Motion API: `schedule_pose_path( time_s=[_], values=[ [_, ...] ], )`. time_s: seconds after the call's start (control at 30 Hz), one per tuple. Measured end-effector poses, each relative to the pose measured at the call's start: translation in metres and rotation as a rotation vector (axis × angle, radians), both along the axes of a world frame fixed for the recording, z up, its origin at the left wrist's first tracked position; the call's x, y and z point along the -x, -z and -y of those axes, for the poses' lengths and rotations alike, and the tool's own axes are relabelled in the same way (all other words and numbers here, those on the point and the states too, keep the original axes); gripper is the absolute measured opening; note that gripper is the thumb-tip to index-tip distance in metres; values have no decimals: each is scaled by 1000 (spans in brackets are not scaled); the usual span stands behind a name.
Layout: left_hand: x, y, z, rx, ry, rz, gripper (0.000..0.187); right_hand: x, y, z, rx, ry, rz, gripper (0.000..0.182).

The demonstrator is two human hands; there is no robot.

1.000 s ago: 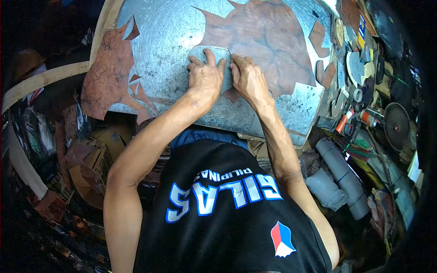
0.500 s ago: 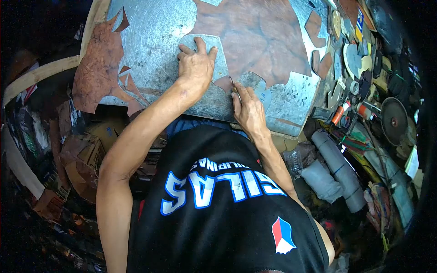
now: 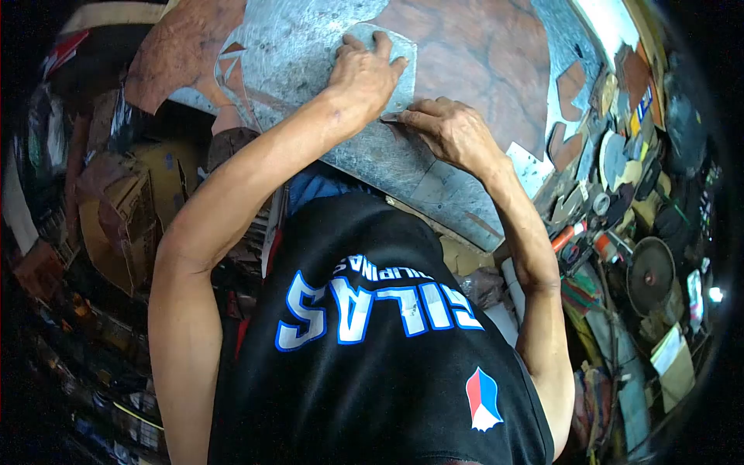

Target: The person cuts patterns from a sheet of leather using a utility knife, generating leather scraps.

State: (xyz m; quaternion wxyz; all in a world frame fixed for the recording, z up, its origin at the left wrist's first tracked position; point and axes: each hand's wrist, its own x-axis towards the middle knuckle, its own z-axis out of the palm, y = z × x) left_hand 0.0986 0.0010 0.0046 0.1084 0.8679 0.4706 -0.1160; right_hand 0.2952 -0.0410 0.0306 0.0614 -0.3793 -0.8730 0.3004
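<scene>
My left hand point(image 3: 366, 76) lies with fingers spread on a pale grey template point(image 3: 403, 84), pressing it against the metal-covered work surface point(image 3: 291, 58). Brown marbled leather point(image 3: 484, 74) extends to the right of the template. Close to the template's lower right corner, my right hand point(image 3: 456, 133) is closed around a small, thin-bladed tool that looks like a knife point(image 3: 390, 118). Its tip points left, and its handle is mostly hidden by my fingers. A little brown leather shows just under the tip.
Another brown leather piece point(image 3: 182, 50) overhangs the board's left edge. Leather offcuts point(image 3: 571, 89) and several templates point(image 3: 612, 159) crowd the right side. Past the lower right edge are an orange-and-white tube point(image 3: 568, 236) and a round disc point(image 3: 652, 275). Cardboard boxes point(image 3: 116, 225) stand at left.
My right hand has turned, its forearm swinging outward, and the tool tip now points left at the template's lower corner. My left hand stays on the template. The whole view has shifted.
</scene>
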Motion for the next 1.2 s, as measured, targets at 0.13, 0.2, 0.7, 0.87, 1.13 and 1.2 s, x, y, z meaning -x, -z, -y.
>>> schedule_pose_path(
  time_s=[0.13,0.2,0.7,0.87,1.13,1.2],
  values=[
    [-3,2,2,-24,-30,5,70,-1,6,-5,-27,-46,22,24],
    [-4,1,2,-22,-35,-5,70,0,5,-8,-36,-57,29,23],
    [-7,-3,8,35,-50,-50,73,-4,7,-20,-21,-75,101,28],
    [-8,-4,9,117,-61,-66,73,-9,4,-18,3,-27,132,23],
    [-8,-6,8,119,-52,-80,74,-18,8,-10,-28,50,118,20],
    [-7,-6,8,122,-52,-76,74,-22,6,-9,-10,79,134,20]
  ],
)
